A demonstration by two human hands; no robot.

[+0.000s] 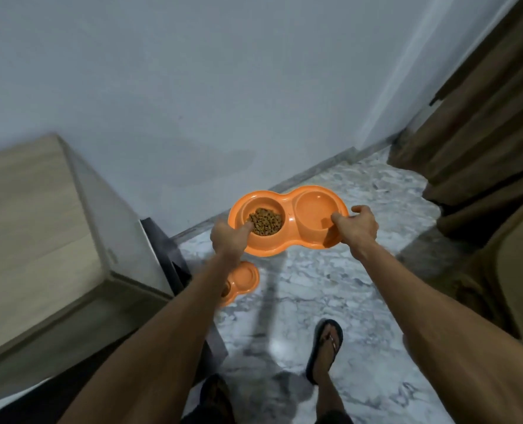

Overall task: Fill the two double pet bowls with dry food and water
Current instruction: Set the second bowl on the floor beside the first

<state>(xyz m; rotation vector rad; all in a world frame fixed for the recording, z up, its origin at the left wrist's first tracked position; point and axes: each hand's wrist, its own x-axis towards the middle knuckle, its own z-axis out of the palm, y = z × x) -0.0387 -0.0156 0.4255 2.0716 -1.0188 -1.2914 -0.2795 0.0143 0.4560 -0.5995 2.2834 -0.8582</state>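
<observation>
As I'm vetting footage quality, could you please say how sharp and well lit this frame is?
Head view: dim, flat light; cabinet smeared by motion blur; orange double bowl, left hand and right hand fairly sharp; pale glare patch on marble floor; edges bent by wide-angle.

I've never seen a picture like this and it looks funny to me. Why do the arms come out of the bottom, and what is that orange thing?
There is no machine here. A person wears a camera on the head, so you look down along their own two arms. That is the only picture.

The left hand and the right hand each grip one end of an orange double pet bowl, held up above the floor. Its left cup holds brown dry food. The right cup looks empty, though I cannot be sure about water.

A second orange bowl lies on the marble floor below, partly hidden by the left arm. At the bottom you see the person's foot in a sandal. A wooden cabinet stands on the left and a brown curtain hangs on the right.
</observation>
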